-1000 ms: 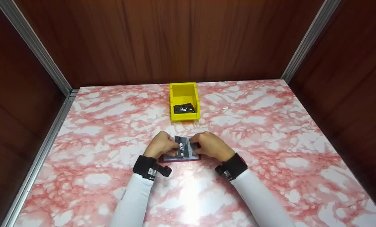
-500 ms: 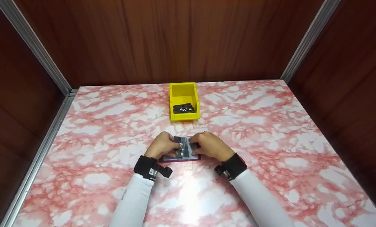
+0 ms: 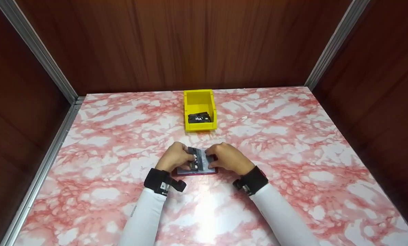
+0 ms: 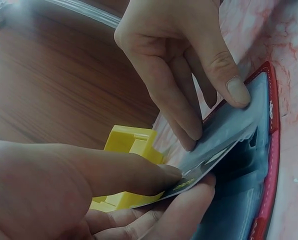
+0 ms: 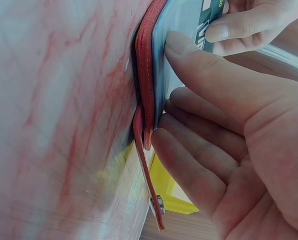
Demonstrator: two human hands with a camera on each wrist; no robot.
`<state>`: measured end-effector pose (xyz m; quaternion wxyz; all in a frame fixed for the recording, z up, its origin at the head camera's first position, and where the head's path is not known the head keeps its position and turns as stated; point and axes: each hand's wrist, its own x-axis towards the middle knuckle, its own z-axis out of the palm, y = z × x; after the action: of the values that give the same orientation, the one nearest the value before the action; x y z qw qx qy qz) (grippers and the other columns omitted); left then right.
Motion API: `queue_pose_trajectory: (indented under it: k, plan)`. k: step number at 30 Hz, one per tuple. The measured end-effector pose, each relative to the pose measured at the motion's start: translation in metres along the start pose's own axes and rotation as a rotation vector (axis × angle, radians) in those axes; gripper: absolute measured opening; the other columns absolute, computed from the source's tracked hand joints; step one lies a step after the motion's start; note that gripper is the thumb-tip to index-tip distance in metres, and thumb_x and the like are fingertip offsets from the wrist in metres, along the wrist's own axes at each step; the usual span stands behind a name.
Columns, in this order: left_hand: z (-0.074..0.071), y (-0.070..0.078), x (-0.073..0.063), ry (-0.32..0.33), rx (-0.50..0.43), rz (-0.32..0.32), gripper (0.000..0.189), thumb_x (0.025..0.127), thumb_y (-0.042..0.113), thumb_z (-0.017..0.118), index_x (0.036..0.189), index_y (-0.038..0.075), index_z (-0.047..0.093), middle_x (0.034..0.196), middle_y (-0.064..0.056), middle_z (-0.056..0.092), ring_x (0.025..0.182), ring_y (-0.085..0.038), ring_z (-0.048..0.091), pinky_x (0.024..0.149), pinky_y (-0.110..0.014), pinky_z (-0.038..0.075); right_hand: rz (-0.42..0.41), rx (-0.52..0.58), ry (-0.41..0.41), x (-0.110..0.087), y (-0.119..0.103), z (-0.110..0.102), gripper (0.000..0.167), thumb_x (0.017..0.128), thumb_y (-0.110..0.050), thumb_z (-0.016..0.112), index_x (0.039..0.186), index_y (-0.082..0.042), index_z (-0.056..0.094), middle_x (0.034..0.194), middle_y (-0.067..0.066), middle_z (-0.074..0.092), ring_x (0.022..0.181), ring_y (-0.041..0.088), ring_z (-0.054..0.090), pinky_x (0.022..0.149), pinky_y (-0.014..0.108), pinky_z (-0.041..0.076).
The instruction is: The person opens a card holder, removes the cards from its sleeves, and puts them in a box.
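My left hand (image 3: 174, 157) pinches a black VIP card (image 3: 195, 166) between thumb and fingers. The card stands tilted over an open card holder (image 3: 197, 173) with a red stitched edge and clear pockets. In the left wrist view, the card's (image 4: 189, 183) far edge lies at a clear plastic sleeve (image 4: 221, 132). My right hand (image 3: 230, 159) holds the right side of the holder, thumb on the sleeve and fingers along its edge. A red strap (image 5: 148, 182) with a metal snap sticks out from the holder in the right wrist view.
Beyond the hands stands a yellow bin (image 3: 201, 126) with several black cards (image 3: 199, 118) in it. The table (image 3: 286, 143) has a red and white marbled top. Brown wood-look panels (image 3: 197, 44) enclose it at the back and sides.
The VIP card has tilted and shifted slightly to the left in the left hand's pinch. The right hand stays in place on the holder.
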<state>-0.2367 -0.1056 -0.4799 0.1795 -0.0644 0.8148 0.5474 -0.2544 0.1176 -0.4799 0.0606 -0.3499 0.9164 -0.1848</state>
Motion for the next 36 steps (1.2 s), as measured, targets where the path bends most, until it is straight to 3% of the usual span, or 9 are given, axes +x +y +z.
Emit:
queue_pose_trajectory:
  k: [13,24,28,36]
  plan:
    - [-0.003,0.001,-0.003,0.003,-0.029,0.006,0.014,0.091,-0.002,0.076,0.093,-0.002,0.063,0.082,-0.005,0.063,0.051,-0.011,0.066,0.051,-0.022,0.059,0.007,0.032,-0.005,0.0,0.004,0.003,0.039,0.087,-0.018,0.093,0.123,-0.007,0.081,0.118,0.009,0.083,0.101,0.022,0.077,0.097,0.043,0.065]
    - [-0.011,0.007,-0.004,0.014,0.014,-0.008,0.019,0.092,0.001,0.077,0.106,-0.006,0.065,0.097,-0.014,0.069,0.053,-0.012,0.068,0.054,-0.023,0.061,-0.035,0.012,0.013,-0.001,0.006,0.001,0.039,0.086,-0.019,0.093,0.121,-0.005,0.081,0.118,0.011,0.083,0.104,0.024,0.079,0.097,0.043,0.065]
    - [-0.015,0.007,-0.004,0.015,0.029,-0.006,0.025,0.093,0.002,0.076,0.114,-0.008,0.066,0.102,-0.017,0.071,0.053,-0.012,0.068,0.054,-0.023,0.061,-0.017,0.017,0.008,-0.001,0.005,0.0,0.042,0.086,-0.019,0.093,0.123,-0.004,0.081,0.12,0.012,0.083,0.109,0.026,0.079,0.1,0.045,0.064]
    - [-0.026,0.008,-0.006,0.032,0.045,0.019,0.03,0.094,0.003,0.075,0.119,-0.009,0.064,0.095,-0.013,0.069,0.053,-0.012,0.068,0.057,-0.026,0.063,0.016,0.038,-0.008,-0.001,0.005,0.0,0.043,0.087,-0.019,0.093,0.126,-0.006,0.081,0.123,0.012,0.082,0.113,0.027,0.078,0.104,0.046,0.063]
